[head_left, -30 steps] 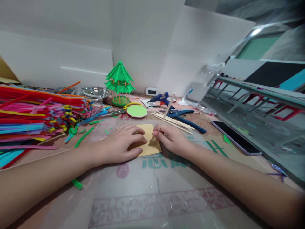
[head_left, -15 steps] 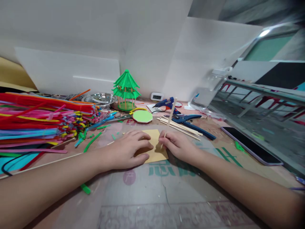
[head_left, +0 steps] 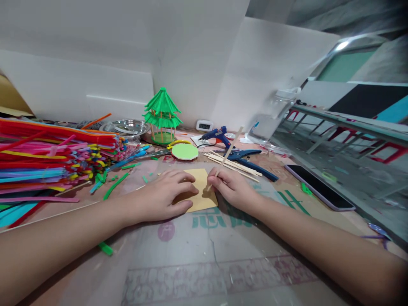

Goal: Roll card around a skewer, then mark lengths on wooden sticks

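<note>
A small tan square of card [head_left: 202,194] lies on the table in front of me. My left hand [head_left: 162,196] rests flat on its left part with the fingers stretched out. A thin wooden stick [head_left: 227,154] stands tilted up and to the right, pinched like a pen in my right hand [head_left: 232,187], with its lower tip touching the card near the right edge.
A big pile of coloured pipe cleaners [head_left: 47,157] fills the left. Behind the card are a green pagoda model [head_left: 162,114], a green disc [head_left: 185,151], loose wooden sticks [head_left: 234,165], a blue glue gun [head_left: 216,134], blue-handled pliers [head_left: 251,160] and a metal bowl [head_left: 126,126]. A phone [head_left: 318,187] lies at the right.
Both hands stay on the card with the stick's tip against it. Only the view has shifted slightly; the stick's tilt changes a little.
</note>
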`<move>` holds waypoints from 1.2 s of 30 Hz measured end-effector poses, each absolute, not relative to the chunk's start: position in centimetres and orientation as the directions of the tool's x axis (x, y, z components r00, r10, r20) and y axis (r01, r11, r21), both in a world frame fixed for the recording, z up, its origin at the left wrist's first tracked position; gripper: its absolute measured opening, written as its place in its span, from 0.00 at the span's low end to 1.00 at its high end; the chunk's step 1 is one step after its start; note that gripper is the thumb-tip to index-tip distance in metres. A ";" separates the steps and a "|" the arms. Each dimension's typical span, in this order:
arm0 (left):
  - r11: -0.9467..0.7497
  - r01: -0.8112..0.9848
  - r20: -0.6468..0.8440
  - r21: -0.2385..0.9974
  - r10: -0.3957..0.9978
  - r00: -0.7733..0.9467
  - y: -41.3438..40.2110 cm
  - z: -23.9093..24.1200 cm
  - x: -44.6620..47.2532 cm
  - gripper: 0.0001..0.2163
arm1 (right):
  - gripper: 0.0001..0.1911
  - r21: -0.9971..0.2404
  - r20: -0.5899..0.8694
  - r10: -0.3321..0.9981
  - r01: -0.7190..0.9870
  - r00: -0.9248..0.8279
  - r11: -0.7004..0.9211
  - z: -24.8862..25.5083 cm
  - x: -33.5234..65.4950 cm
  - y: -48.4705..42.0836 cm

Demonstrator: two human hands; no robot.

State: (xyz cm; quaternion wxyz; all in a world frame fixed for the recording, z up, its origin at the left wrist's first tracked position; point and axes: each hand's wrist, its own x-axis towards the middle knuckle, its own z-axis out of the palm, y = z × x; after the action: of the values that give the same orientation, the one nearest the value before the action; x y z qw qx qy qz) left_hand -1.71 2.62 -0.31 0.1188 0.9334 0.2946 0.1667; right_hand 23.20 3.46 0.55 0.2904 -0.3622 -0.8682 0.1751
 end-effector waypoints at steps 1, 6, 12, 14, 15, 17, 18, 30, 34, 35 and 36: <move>-0.801 0.507 0.242 0.318 0.586 0.774 2.6 -0.3 -1.7 0.14 | 0.15 -0.539 0.354 0.726 0.506 -0.590 0.674 0.5 23.2 3.5; -0.805 0.508 0.236 0.307 0.581 0.779 2.7 -0.3 -1.7 0.14 | 0.11 -0.486 0.379 0.752 0.576 -0.539 0.657 0.5 23.1 3.9; -0.802 0.520 0.212 0.295 0.586 0.783 2.7 -0.2 -1.7 0.14 | 0.16 -0.599 0.303 0.763 0.509 -0.570 0.618 0.7 23.1 3.4; -0.803 0.517 0.214 0.296 0.583 0.783 2.7 -0.2 -1.7 0.14 | 0.14 -0.581 0.282 0.766 0.533 -0.577 0.615 0.7 23.0 3.6; -0.804 0.515 0.217 0.299 0.582 0.783 2.7 -0.2 -1.7 0.14 | 0.13 -0.552 0.303 0.768 0.553 -0.564 0.624 0.6 23.0 3.7; -0.802 0.514 0.218 0.305 0.585 0.781 2.7 -0.2 -1.7 0.14 | 0.12 -0.501 0.368 0.758 0.572 -0.539 0.650 0.6 23.0 3.8; -0.801 0.514 0.221 0.307 0.585 0.780 2.7 -0.2 -1.6 0.14 | 0.12 -0.498 0.385 0.750 0.563 -0.538 0.660 0.5 23.0 3.8; -0.788 0.521 0.236 0.326 0.602 0.763 2.5 -0.1 -1.6 0.14 | 0.16 -0.544 0.411 0.762 0.537 -0.499 0.645 0.7 23.0 3.7; -0.794 0.507 0.241 0.336 0.593 0.768 2.2 0.2 -1.4 0.14 | 0.18 -0.518 0.341 0.699 0.495 -0.628 0.697 0.4 23.3 3.4; -0.795 0.506 0.248 0.333 0.592 0.767 2.2 0.2 -1.4 0.14 | 0.18 -0.489 0.355 0.694 0.508 -0.626 0.709 0.3 23.3 3.6; -0.795 0.509 0.250 0.331 0.594 0.765 2.2 0.3 -1.5 0.14 | 0.17 -0.465 0.379 0.697 0.526 -0.609 0.712 0.2 23.4 3.9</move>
State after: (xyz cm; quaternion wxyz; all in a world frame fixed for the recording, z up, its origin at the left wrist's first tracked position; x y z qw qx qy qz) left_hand -1.47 2.23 0.28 0.1229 0.9313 0.2961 0.1732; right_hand 23.37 3.86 0.20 0.2755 -0.3461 -0.8833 0.1551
